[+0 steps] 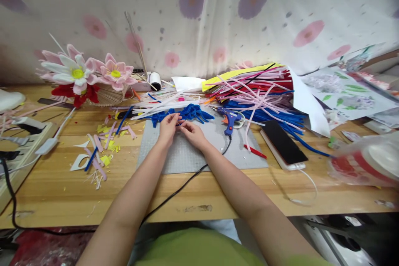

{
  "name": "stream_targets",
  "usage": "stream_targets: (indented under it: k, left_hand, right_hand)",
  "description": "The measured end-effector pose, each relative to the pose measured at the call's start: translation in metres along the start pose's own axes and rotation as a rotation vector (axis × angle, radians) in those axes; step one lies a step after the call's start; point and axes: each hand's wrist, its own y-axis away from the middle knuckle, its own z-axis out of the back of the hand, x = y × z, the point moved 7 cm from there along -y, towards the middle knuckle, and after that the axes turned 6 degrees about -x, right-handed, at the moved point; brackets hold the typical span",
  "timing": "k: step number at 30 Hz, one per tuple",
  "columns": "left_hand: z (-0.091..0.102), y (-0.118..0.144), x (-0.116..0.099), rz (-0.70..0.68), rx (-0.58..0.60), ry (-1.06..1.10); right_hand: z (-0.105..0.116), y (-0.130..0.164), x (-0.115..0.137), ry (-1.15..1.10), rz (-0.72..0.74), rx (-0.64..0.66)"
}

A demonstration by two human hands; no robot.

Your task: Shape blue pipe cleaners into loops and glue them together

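Observation:
My left hand and my right hand meet over the grey cutting mat. Both are closed, with thumbs and fingertips pinched close together. Whatever lies between the fingertips is too small to make out; a hint of blue shows there. Just behind the hands, bent blue pipe cleaner shapes lie in a pile along the mat's far edge. To the right of my right hand rests a blue glue gun, its black cord running under my right forearm. A red pen-like tool lies at the mat's right side.
Pink and white pipe cleaner flowers stand at the back left. Scraps litter the table left of the mat. Bundled pipe cleaners fill the back right. A phone, a bagged cup and a power strip flank the workspace.

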Motion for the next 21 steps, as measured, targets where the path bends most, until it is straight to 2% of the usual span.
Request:
stream_targets:
  k: [3,6,11,16,21]
  left_hand:
    - [0.019,0.002,0.002,0.057,-0.060,0.058]
    - [0.028,0.005,0.002,0.100,-0.007,0.094]
    - [0.042,0.006,-0.002,0.074,-0.054,0.130]
    - [0.047,0.002,-0.001,0.056,-0.050,0.089]
    - [0.052,0.000,-0.002,0.087,-0.080,0.070]
  right_hand:
    - [-0.006,0.005,0.001,0.168,0.033,0.093]
    - [-0.010,0.009,0.004,0.282,0.047,0.146]
    - [-0.014,0.013,0.011,0.465,0.051,0.208]
    - [-0.024,0.016,0.015,0.487,0.124,0.313]
    - [-0.029,0.018,0.020,0.517,0.178,0.334]
